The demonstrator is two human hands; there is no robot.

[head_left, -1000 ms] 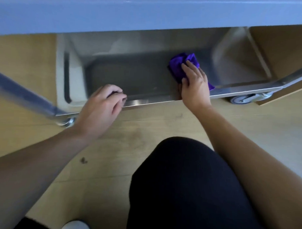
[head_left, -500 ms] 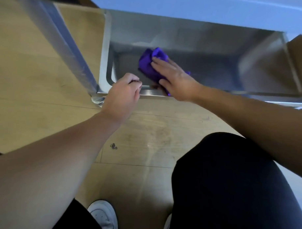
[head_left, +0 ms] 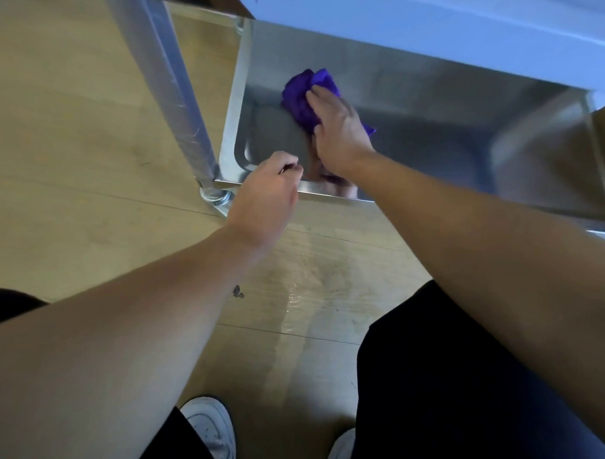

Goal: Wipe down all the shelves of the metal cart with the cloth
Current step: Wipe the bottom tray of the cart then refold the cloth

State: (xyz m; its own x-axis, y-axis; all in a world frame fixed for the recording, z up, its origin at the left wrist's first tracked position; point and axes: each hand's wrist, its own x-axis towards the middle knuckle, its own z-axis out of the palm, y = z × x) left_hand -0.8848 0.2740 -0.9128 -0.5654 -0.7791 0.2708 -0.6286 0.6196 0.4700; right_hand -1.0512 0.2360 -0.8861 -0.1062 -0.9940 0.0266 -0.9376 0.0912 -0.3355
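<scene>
Where white shoes (head_left: 212, 428) stand on the wooden floor (head_left: 91, 153) nearest the camera, black-clad legs (head_left: 460, 389) rise at either side. Farther on, the left hand (head_left: 264, 193) curls its fingers over the near rim of the cart's bottom shelf (head_left: 326, 194), close to the left corner post (head_left: 169, 87). Beyond it, the right hand (head_left: 335, 127) lies with flat fingers on the purple cloth (head_left: 299, 95), pressing it to the shelf floor toward the far left. Farthest, an upper shelf (head_left: 438, 17) overhangs.

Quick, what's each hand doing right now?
Left hand: fingers curled over the shelf rim, holding it.
Right hand: open, pressing the purple cloth down flat.
</scene>
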